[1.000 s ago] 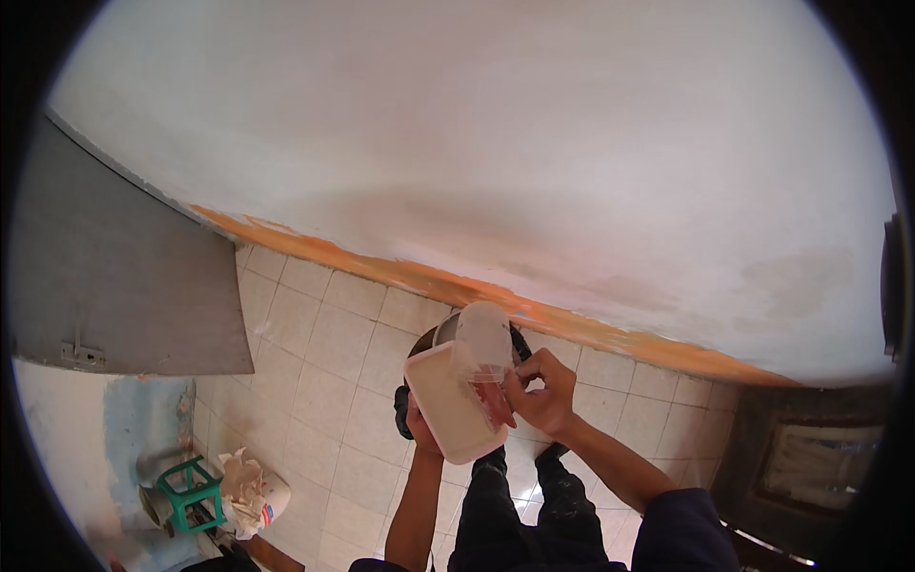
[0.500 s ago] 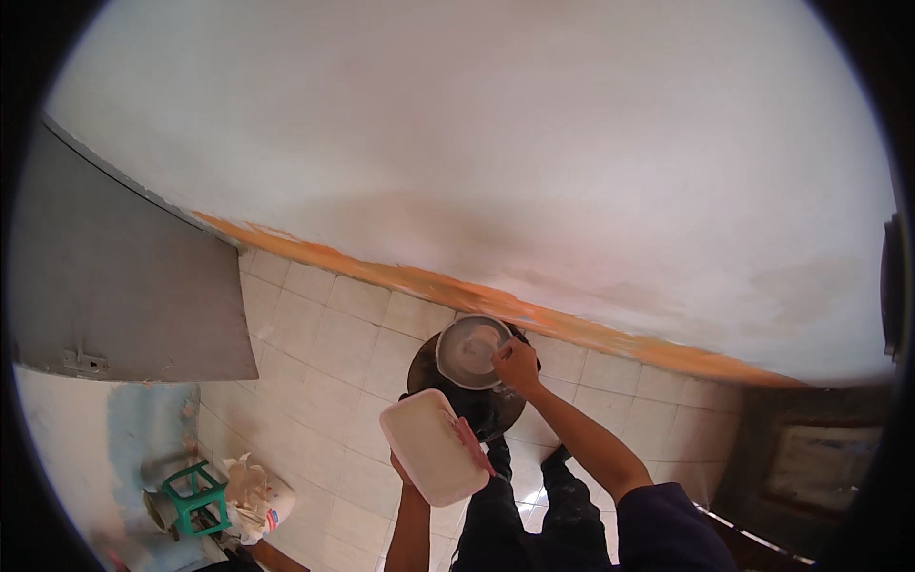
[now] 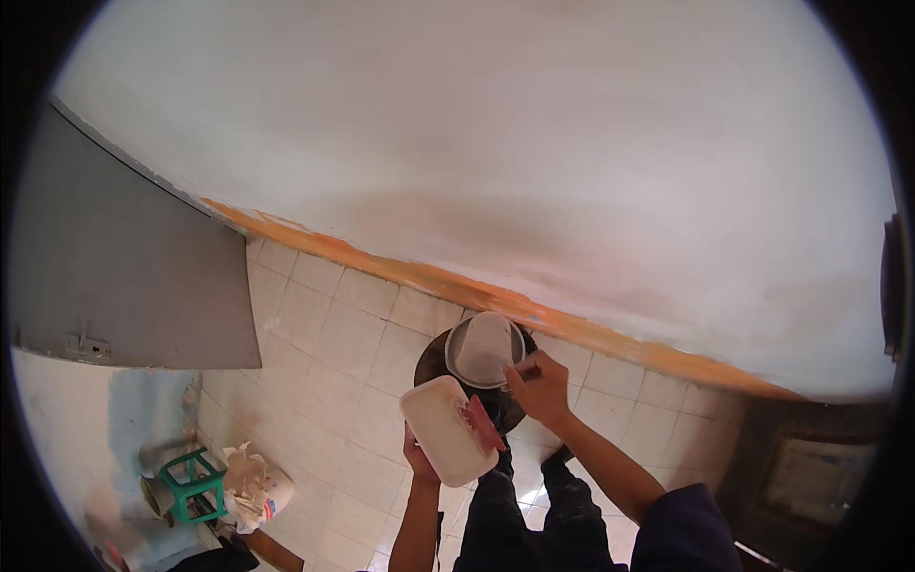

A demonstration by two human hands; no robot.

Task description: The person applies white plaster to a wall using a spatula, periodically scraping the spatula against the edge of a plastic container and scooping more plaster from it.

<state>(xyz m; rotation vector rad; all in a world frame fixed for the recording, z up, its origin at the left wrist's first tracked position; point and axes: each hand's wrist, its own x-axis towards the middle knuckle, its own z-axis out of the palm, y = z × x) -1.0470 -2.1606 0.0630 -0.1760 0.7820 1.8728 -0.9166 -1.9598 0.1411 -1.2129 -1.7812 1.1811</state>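
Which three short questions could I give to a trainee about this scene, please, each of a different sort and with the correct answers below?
1. Which hand holds the pale rectangular tray?
2. What colour is the small stool at lower left? a) red b) green c) yellow
3. True or false: the right hand has its grip on the grey door at the left of the picture.

Key:
1. The left hand.
2. b
3. False: it holds a translucent cup, and the grey door is far from it.
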